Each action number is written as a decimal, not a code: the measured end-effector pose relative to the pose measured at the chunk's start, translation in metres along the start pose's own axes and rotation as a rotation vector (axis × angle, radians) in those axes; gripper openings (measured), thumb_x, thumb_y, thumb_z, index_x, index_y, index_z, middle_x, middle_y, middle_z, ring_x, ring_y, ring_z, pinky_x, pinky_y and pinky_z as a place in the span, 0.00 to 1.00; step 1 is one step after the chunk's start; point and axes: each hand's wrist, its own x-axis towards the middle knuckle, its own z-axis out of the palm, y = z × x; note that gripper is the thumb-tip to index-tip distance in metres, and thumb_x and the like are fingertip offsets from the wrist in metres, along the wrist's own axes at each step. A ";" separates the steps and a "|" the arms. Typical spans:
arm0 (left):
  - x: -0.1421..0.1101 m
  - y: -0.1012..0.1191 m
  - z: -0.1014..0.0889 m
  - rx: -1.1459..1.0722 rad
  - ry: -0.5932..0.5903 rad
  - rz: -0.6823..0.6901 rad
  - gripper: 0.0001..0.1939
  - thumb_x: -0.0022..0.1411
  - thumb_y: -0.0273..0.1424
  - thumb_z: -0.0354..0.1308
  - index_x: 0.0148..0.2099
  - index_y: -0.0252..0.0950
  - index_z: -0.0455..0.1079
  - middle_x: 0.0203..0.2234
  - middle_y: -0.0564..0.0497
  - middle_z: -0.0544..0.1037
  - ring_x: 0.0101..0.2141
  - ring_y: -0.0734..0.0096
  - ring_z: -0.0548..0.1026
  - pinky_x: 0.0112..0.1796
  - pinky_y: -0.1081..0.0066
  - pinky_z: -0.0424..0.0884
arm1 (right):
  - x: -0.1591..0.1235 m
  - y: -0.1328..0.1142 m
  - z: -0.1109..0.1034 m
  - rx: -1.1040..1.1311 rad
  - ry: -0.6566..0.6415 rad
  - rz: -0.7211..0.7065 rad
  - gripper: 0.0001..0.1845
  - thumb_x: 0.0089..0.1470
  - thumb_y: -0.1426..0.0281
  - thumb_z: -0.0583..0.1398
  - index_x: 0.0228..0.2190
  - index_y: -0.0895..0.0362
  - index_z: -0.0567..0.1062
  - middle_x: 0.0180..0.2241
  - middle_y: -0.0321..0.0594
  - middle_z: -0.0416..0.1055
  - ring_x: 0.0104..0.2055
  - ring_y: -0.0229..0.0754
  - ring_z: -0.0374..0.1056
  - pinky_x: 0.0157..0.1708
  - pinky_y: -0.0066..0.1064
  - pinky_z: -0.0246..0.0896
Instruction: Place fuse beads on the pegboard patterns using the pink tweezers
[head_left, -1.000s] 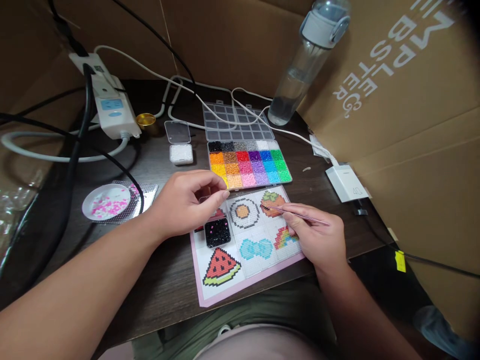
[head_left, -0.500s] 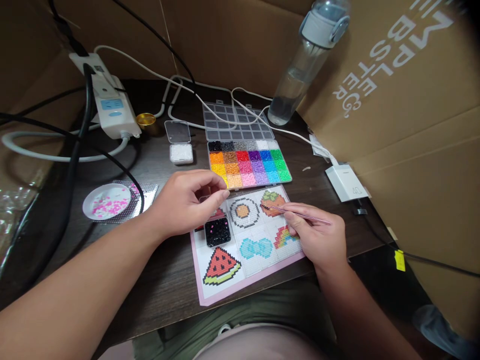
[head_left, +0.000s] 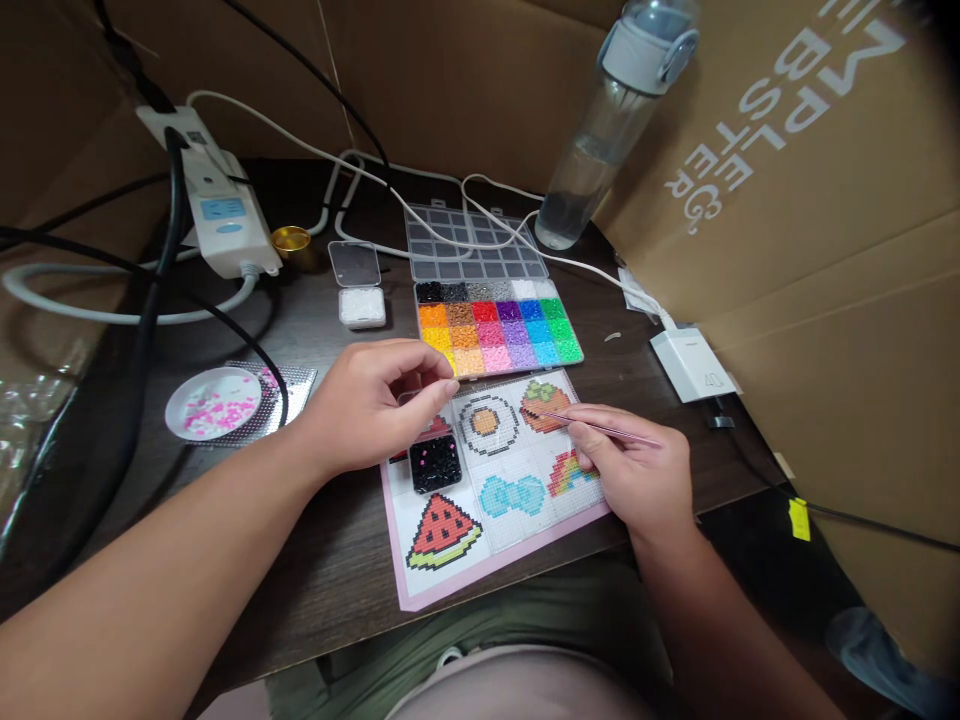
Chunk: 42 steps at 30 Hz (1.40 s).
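Tweezers (head_left: 616, 433), slim and stiff, likely steadiest gripped mid-shaft | right hand (head_left: 645, 475): fingers pinch them over pattern sheet (head_left: 491, 569) | left hand (head_left: 360, 405): fingers curl beside open bead box (head_left: 436, 491), contact unclear | black beads (head_left: 430, 477) look light, easily scattered

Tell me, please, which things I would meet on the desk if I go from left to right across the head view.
Round white dish → gold cup → box of white beads → box of black beads → egg pattern → white charger.
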 end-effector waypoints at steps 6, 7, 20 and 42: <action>0.000 -0.001 0.000 -0.002 0.002 -0.003 0.09 0.59 0.37 0.60 0.33 0.37 0.75 0.22 0.54 0.76 0.22 0.75 0.71 0.25 0.74 0.65 | -0.001 -0.001 0.000 -0.001 0.012 -0.001 0.07 0.53 0.73 0.66 0.32 0.52 0.86 0.34 0.41 0.83 0.24 0.37 0.74 0.17 0.24 0.68; 0.000 -0.001 0.000 -0.001 0.000 -0.004 0.09 0.60 0.37 0.59 0.33 0.37 0.75 0.22 0.54 0.76 0.22 0.75 0.71 0.25 0.74 0.65 | -0.001 -0.001 0.001 -0.003 0.010 -0.002 0.07 0.53 0.73 0.66 0.32 0.52 0.86 0.34 0.41 0.83 0.24 0.36 0.74 0.17 0.24 0.68; 0.000 0.001 0.000 -0.018 -0.005 -0.024 0.10 0.59 0.38 0.60 0.33 0.38 0.74 0.22 0.53 0.76 0.23 0.73 0.72 0.25 0.74 0.67 | -0.002 -0.003 -0.001 -0.017 0.008 -0.011 0.07 0.54 0.73 0.65 0.32 0.54 0.85 0.34 0.42 0.83 0.24 0.37 0.74 0.17 0.25 0.70; 0.001 -0.004 -0.002 0.062 -0.006 0.068 0.12 0.67 0.37 0.54 0.35 0.38 0.74 0.26 0.52 0.76 0.26 0.72 0.72 0.29 0.71 0.66 | 0.001 0.005 0.000 -0.010 0.001 0.002 0.08 0.54 0.71 0.66 0.36 0.51 0.86 0.37 0.42 0.83 0.23 0.37 0.74 0.17 0.25 0.71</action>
